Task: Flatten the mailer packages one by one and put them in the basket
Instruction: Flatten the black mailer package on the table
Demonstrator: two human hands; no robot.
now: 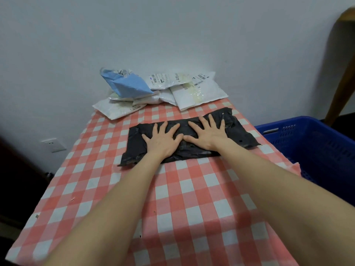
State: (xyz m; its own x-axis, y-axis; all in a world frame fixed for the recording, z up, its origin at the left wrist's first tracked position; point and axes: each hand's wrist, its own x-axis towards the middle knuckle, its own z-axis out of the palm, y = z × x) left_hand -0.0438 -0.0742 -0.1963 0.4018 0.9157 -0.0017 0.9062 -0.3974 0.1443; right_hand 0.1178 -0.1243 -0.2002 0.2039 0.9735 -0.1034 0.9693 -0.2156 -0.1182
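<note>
The black mailer (236, 129) lies under both flat hands (left hand (163, 140), right hand (208, 134)).

Both hands press flat, fingers spread, on a black mailer (235, 129) lying crumpled across a table with a red-and-white checked cloth (192, 198): left hand (163, 140) on its middle-left part, right hand (208, 134) on its middle-right, thumbs nearly touching. Behind it, against the white wall, a pile of white mailers (194, 91) with shipping labels and a blue mailer (127, 83) tilted on top at the left. A blue plastic basket (311, 143) stands beside the table's right edge, its inside looks empty though only part shows; a wall socket (53, 144) sits low on the left.
</note>
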